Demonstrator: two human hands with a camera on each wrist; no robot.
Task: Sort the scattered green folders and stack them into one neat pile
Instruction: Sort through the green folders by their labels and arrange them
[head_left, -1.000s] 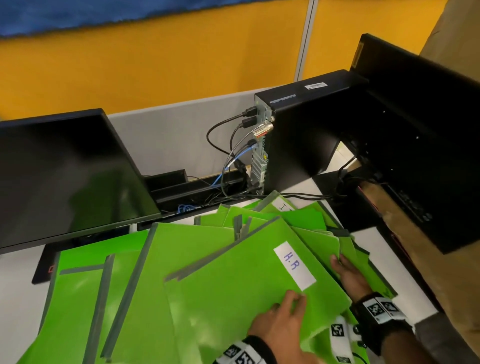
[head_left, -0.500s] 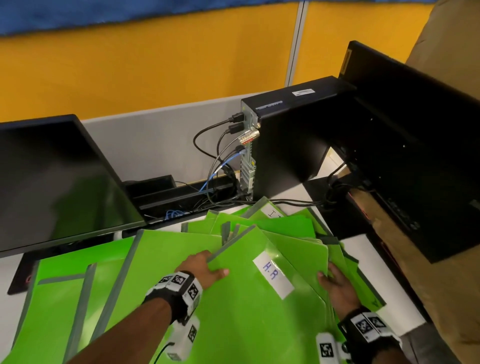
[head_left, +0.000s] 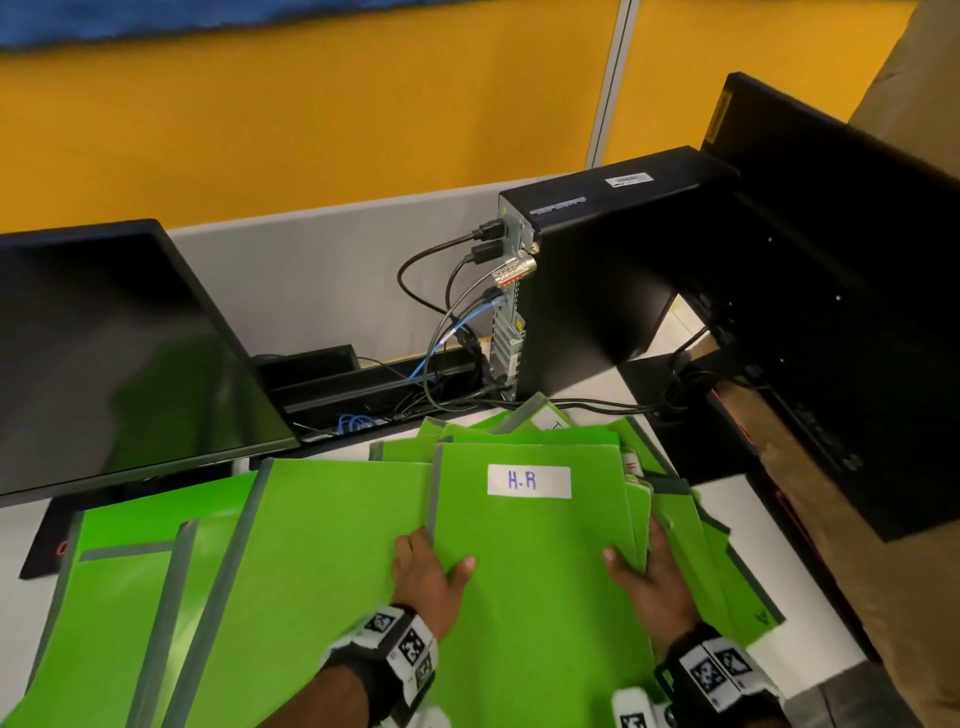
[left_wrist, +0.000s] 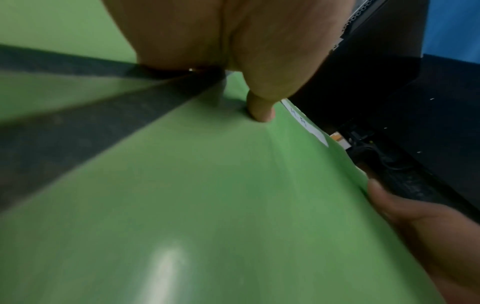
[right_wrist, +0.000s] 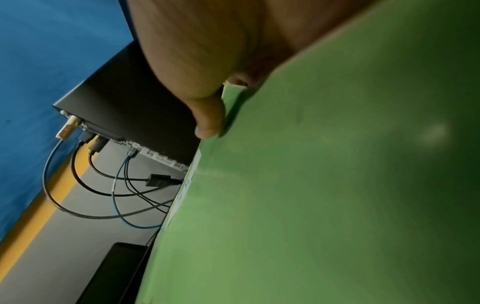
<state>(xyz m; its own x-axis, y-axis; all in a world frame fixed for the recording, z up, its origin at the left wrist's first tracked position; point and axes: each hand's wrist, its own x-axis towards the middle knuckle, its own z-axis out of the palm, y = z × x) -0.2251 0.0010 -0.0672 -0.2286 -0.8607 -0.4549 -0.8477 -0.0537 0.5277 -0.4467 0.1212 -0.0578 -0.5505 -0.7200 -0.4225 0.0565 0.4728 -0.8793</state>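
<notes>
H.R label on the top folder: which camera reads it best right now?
Head view: the H.R label faces the camera, lettering legible. Left wrist shows it edge-on and blurred beyond the thumb; right wrist shows only a pale sliver at the folder edge.

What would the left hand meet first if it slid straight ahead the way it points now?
Likely nothing soon: the left hand points up the grey spine of the H.R folder. Beyond lie more green folders, then probably the black cable tray; depth is unclear.
</notes>
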